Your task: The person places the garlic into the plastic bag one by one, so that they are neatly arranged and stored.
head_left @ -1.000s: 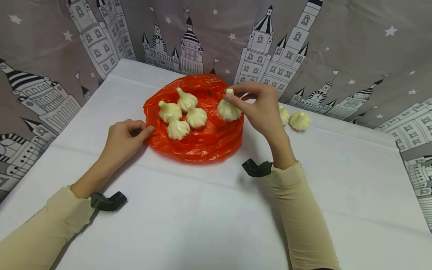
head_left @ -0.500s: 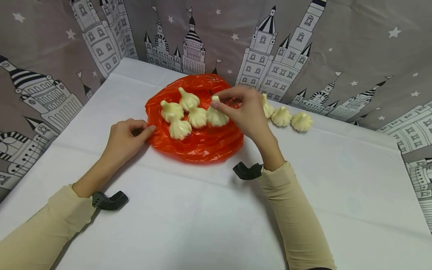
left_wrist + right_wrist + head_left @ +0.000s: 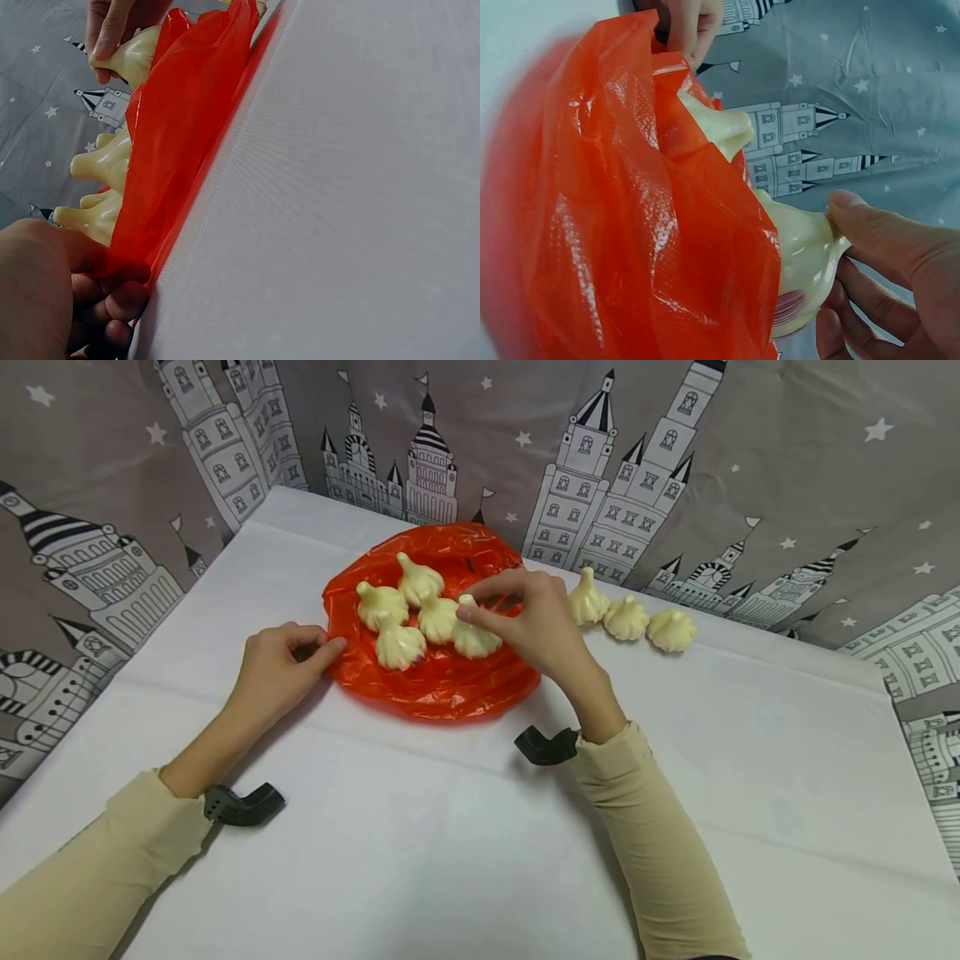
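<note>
A red plastic bag point(image 3: 427, 697) lies spread on the table with several pale garlic bulbs point(image 3: 399, 647) inside it. My left hand point(image 3: 281, 668) pinches the bag's left rim between thumb and fingers; the left wrist view shows the red film point(image 3: 176, 142) in its grip. My right hand point(image 3: 543, 618) holds one garlic bulb point(image 3: 476, 639) by its stem, low inside the right part of the bag and close to the others. In the right wrist view, thumb and fingers pinch that bulb's point(image 3: 802, 247) stem, while the bag's wall point(image 3: 652, 240) hides part of its body.
Three more garlic bulbs point(image 3: 626, 618) stand in a row on the white table point(image 3: 420, 843), right of the bag. Behind the table hangs a grey cloth point(image 3: 480, 435) printed with castles and stars. Each wrist wears a black camera mount point(image 3: 243, 804).
My right hand has carried its garlic bulb leftward and down, from the bag's right rim to beside the other bulbs. My left hand keeps its pinch on the rim.
</note>
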Tool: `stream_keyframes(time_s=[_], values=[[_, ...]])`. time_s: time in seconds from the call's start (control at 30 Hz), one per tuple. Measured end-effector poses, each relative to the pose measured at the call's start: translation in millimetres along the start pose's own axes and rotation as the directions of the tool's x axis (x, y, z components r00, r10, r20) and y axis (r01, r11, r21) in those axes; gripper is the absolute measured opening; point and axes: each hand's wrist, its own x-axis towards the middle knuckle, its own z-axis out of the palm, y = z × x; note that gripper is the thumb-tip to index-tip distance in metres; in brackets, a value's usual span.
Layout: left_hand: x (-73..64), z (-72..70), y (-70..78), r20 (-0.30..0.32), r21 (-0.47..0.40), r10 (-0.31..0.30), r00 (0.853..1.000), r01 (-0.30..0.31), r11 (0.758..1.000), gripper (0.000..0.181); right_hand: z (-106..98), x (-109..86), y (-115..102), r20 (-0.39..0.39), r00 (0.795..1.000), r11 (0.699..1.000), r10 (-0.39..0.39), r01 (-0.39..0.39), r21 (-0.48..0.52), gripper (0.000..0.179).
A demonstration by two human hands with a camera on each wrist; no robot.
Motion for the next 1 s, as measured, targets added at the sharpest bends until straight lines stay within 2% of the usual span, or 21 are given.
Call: stream_keyframes(time_s=[0.43, 0.77, 1.0], values=[[0.0, -0.6, -0.7, 0.007, 0.004, -0.007, 1.0, 0.007, 1.0, 0.026, 9, -1.9, 6, 0.094, 0.996, 1.0, -0.004, 0.005, -0.008, 0.02], [0.1, -1.2, 0.5, 0.014, -0.006, -0.013, 1.0, 0.013, 1.0, 0.026, 16, -2.0, 7, 0.165, 0.986, 0.998, -0.016, 0.026, -0.057, 0.023], [0.1, -0.7, 0.2, 0.008, -0.005, -0.014, 1.0, 0.014, 1.0, 0.026, 20, -2.2, 9, 0.174, 0.985, 0.996, -0.009, 0.025, -0.09, 0.024]])
